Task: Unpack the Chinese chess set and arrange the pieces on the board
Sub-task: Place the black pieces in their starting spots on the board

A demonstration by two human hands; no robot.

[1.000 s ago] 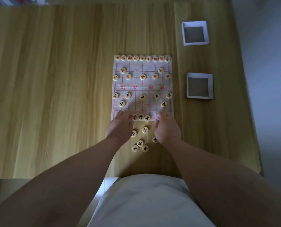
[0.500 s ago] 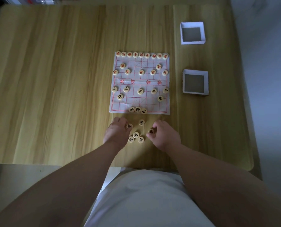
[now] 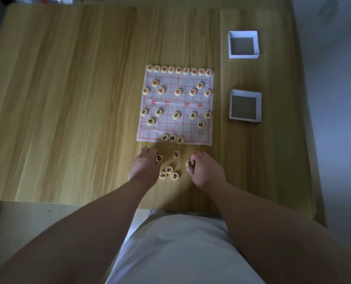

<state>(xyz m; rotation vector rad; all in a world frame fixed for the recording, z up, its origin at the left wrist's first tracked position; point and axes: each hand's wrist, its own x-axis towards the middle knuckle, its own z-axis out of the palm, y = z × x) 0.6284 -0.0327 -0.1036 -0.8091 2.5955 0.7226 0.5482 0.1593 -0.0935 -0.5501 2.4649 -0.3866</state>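
Observation:
The paper chess board lies on the wooden table. Red-lettered pieces fill its far rows. Black-lettered pieces stand on the near half, with three in a row at the near edge. Several loose black pieces lie on the table just below the board. My left hand pinches one piece at its fingertips. My right hand pinches another piece. Both hands rest on either side of the loose group.
Two open white box halves stand right of the board, one at the far right and one level with the board's middle. The table's near edge runs just behind my wrists, with my white shirt below.
Both hands drew back from the board's near edge to the loose pieces below it, and each closed its fingers on a piece. The view shifted slightly.

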